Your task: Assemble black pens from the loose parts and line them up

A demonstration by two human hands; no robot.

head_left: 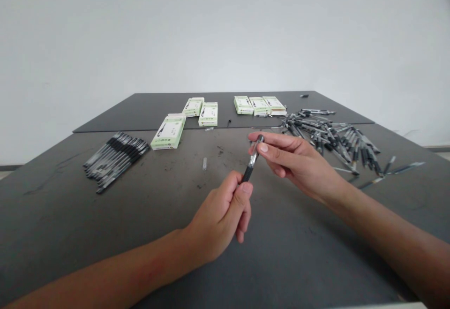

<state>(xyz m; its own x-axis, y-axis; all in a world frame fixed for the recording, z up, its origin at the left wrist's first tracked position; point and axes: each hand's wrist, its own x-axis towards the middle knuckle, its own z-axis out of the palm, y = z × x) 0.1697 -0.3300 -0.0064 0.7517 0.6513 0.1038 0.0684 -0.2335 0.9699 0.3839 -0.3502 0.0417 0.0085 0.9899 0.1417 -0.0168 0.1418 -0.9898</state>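
Note:
A clear-barrelled pen (252, 158) with black parts is held tilted between my two hands, over the middle of the table. My left hand (223, 213) is closed round its lower part, near the black grip. With thumb and fingers, my right hand (293, 159) pinches the pen's upper end, by the black tip. My left palm hides the pen's lower end. A small clear plastic piece (204, 163) lies on the table to the left of the pen.
A neat row of pens (116, 161) lies at left. At right is a loose heap of pens and pen parts (326, 135). Several green-and-white boxes stand farther back, the nearest box (169, 132) left of centre. The dark table (168, 206) has a seam across it.

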